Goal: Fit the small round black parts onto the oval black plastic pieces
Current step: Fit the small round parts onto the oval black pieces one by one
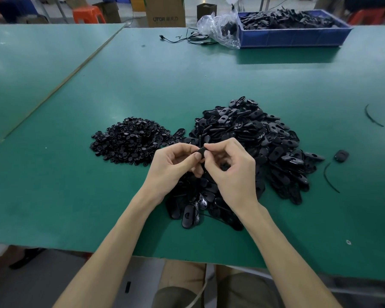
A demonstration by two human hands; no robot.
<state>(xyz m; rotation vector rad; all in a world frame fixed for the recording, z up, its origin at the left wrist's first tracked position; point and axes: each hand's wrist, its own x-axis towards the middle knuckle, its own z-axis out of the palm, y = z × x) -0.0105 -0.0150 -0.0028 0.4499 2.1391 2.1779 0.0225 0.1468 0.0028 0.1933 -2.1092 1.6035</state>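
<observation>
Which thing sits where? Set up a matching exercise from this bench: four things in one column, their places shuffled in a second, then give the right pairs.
Things
1. pile of small round parts
2. pile of oval pieces
3. blue bin
4. held black piece

Places
A. far edge of the green table, to the right
B. pinched between the left hand and the right hand
C. left of the left hand
D. beneath and right of the right hand

Pairs: 1-C, 2-D, 3-A, 4-B
</observation>
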